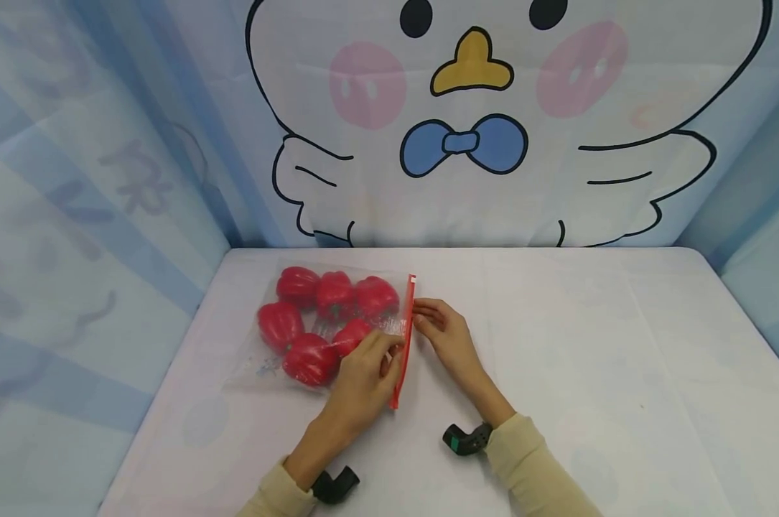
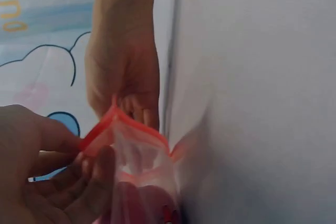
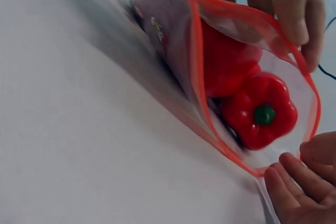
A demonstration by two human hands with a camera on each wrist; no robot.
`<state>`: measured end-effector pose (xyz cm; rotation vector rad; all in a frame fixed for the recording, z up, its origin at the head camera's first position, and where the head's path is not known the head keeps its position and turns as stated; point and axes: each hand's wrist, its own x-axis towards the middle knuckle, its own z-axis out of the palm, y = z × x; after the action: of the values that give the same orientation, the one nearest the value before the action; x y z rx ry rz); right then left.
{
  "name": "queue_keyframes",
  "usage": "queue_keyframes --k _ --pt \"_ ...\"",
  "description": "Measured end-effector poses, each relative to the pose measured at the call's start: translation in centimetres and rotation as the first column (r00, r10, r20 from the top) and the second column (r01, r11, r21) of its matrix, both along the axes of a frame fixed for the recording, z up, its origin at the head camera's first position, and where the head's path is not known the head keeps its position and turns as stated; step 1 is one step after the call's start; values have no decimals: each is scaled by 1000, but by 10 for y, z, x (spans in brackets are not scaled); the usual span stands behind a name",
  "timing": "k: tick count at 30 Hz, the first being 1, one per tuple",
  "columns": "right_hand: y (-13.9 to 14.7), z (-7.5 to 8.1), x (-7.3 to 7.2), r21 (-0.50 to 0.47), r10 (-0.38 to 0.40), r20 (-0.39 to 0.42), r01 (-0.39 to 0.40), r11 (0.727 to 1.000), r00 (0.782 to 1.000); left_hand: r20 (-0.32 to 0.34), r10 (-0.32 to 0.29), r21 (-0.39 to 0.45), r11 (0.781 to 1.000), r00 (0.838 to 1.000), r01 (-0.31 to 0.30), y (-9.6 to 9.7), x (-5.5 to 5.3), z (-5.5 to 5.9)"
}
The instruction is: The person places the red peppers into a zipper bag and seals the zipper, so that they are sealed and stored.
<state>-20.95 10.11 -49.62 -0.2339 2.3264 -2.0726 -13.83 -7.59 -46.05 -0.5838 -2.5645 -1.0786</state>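
Observation:
A clear zip bag [image 1: 266, 366] with a red edge lies on the table, its mouth facing right. Inside are several red bell peppers [image 1: 336, 294]; one shows its green stem [image 3: 264, 114] through the spread mouth. My left hand [image 1: 363, 370] pinches the near part of the red edge between thumb and fingers. At the far part of that edge is my right hand [image 1: 447, 334], its thumb and fingertips [image 3: 294, 182] on the rim. From the left wrist view, the left hand [image 2: 58, 166] grips the edge, and the right hand [image 2: 126, 77] is partly behind the bag.
The table [image 1: 589, 359] has a white cover. A printed curtain [image 1: 467, 201] stands behind its back edge and along both sides. Black wrist devices [image 1: 467, 438] sit on both wrists, by the light sleeves [image 1: 531, 459].

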Motion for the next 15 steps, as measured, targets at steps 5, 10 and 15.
queue_keyframes --k 5,10,15 --pt "13 3 -6 -24 1 21 -1 1000 1000 83 13 -56 998 996 -9 -3 0 12" --pt "22 6 -14 15 11 38 -12 1000 999 146 60 -104 994 987 -46 -11 -8 30" --pt "30 10 -28 77 37 35 -40 996 999 207 69 -146 989 976 -39 -21 -29 52"
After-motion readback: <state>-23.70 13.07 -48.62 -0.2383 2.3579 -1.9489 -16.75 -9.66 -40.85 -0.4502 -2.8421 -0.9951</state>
